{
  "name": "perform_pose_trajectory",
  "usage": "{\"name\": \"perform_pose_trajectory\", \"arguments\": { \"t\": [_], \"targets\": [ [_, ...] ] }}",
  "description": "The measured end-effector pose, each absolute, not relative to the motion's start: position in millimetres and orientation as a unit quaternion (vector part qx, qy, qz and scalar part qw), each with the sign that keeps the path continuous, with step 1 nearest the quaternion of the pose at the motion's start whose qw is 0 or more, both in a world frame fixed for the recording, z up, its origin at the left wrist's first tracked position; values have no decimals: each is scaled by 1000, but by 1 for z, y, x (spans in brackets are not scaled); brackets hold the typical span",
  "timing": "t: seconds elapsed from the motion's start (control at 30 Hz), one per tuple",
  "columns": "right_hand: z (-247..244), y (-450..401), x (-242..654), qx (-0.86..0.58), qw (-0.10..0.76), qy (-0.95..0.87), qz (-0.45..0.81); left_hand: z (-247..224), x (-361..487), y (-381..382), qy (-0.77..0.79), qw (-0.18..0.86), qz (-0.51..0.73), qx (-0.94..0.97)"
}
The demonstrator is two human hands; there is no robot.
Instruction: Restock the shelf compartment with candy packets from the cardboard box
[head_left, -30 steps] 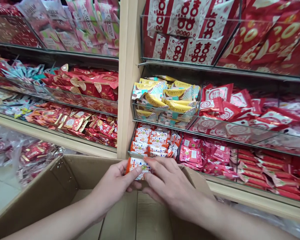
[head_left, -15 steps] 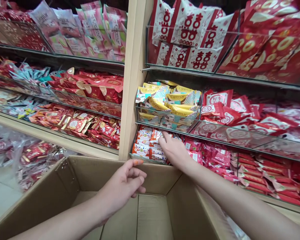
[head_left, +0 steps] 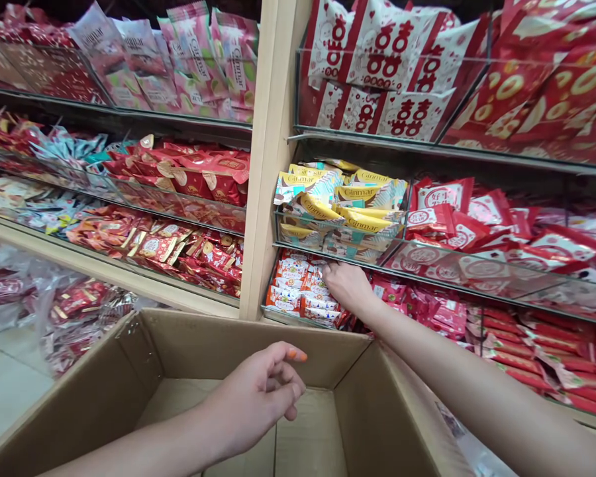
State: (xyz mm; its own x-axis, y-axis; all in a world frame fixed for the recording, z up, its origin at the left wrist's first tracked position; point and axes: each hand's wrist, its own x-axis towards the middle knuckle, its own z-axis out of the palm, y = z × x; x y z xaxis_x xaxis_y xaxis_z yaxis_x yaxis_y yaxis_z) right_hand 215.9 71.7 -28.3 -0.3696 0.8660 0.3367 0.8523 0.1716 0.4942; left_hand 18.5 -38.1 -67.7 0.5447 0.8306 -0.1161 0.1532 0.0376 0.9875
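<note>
My left hand [head_left: 271, 394] hovers over the cardboard box [head_left: 198, 341], its fingers loosely bent and apart, holding nothing. An orange mark shows on one of its fingertips. Inside the bottom shelf bin, my right hand [head_left: 350, 286] reaches in at the small red, orange and white snack packets [head_left: 298, 281]. Its fingertips are at the back of those packets and mostly hidden, so its grip does not show. Directly above it, yellow Ginmar packets [head_left: 362, 199] fill the middle bin. Pink packets [head_left: 444, 315] lie to the right of the hand.
A wooden upright [head_left: 264, 152] divides the two shelf bays. Clear bin fronts [head_left: 477, 268] edge the shelves just above my right forearm. Red-and-white bags [head_left: 385, 50] stand on the upper shelf. Clear plastic bags of red packets [head_left: 79, 301] lie on the floor at left.
My right hand has moved deeper into the bottom bin, and its pointing finger has dropped out of sight. My left hand has shifted slightly right and down over the box.
</note>
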Motion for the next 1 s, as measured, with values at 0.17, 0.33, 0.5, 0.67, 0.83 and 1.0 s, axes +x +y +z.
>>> {"name": "perform_pose_trajectory", "arguments": {
  "t": [0.17, 0.33, 0.5, 0.67, 0.83, 1.0],
  "targets": [
    [-27, 73, 215, 576, 4, 760, 303, -77, 18, -38, 379, 607, 272, 644],
    [-22, 65, 212, 578, -20, 761, 294, -80, 19, -38, 387, 597, 265, 651],
    [-31, 64, 202, 525, -63, 800, 284, -83, 18, -36, 381, 594, 264, 657],
    [-45, 76, 182, 473, -102, 855, 187, -85, 17, -36, 375, 590, 252, 669],
    [-41, 85, 170, 531, -85, 839, 85, -85, 16, -37, 373, 578, 232, 687],
    [-29, 75, 183, 531, -69, 831, 150, -84, 14, -40, 386, 563, 215, 698]
  ]
}}
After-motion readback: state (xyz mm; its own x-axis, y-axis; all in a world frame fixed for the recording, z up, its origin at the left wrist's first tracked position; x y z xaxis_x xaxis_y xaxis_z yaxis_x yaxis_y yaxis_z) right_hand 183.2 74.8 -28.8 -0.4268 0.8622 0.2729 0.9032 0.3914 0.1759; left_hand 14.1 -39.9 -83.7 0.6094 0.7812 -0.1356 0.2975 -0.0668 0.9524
